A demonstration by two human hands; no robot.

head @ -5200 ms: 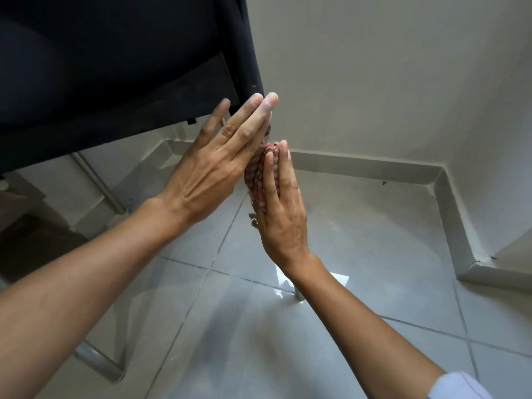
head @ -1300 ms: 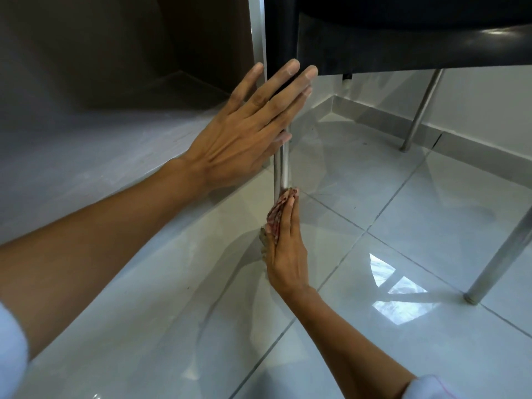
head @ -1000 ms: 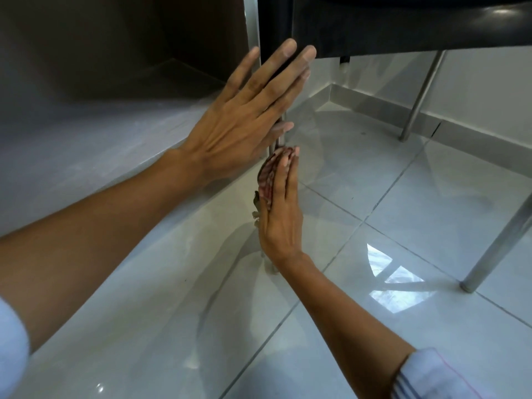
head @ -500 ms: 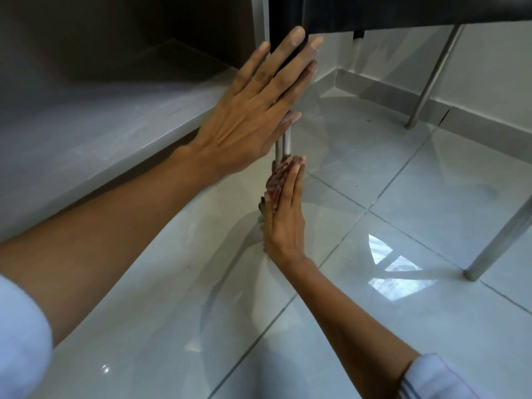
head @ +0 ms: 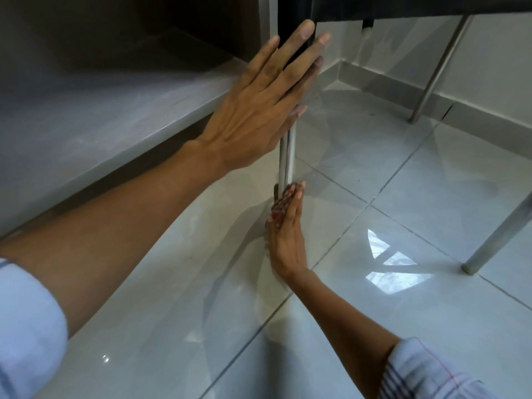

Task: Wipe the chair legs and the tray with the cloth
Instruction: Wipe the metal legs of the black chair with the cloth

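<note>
A black chair (head: 403, 5) stands over me, its seat along the top edge. Its near metal leg (head: 287, 156) runs down the middle of the view. My right hand (head: 286, 234) presses a red patterned cloth (head: 280, 205) against the lower part of that leg, close to the floor. My left hand (head: 264, 110) rests flat, fingers spread, against the upper leg and the seat's corner. Two more metal legs show, one at the back right (head: 431, 79) and one at the far right (head: 495, 237). No tray is in view.
Glossy grey floor tiles (head: 403, 182) reflect light around the legs. A low grey ledge or step (head: 100, 125) runs along the left. A white wall with a grey skirting (head: 475, 108) closes the back right.
My right hand has slid the cloth down the leg, from just under my left hand to near the floor. The left hand has stayed against the upper leg.
</note>
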